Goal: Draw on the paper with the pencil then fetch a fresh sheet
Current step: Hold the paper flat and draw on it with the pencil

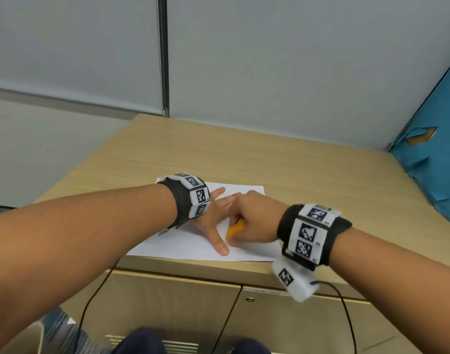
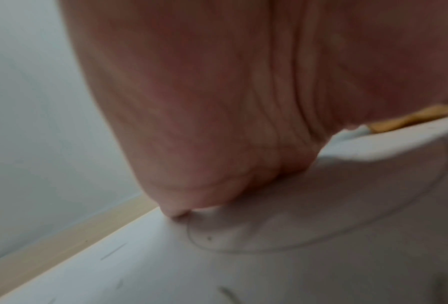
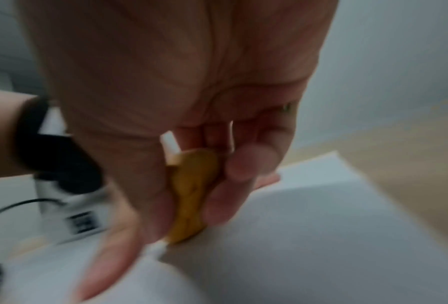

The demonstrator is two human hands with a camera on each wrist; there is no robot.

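Head view, paper: a white sheet (image 1: 247,247) lies flat on the wooden table (image 1: 244,154), near its front edge.
Head view, left hand: the left hand (image 1: 213,223) rests flat on the sheet, fingers spread and straight, thumb toward 5 o'clock.
Head view, right hand: the right hand (image 1: 254,221), at 3 o'clock of the left and touching it, curls round an orange pencil (image 1: 235,229).
Left wrist view: the palm (image 2: 217,102) presses the paper (image 2: 269,267), which bears a faint curved line (image 2: 373,228).
Right wrist view: the fingers (image 3: 249,162) pinch the orange pencil (image 3: 191,195), its lower end on the paper (image 3: 321,246); blurred.
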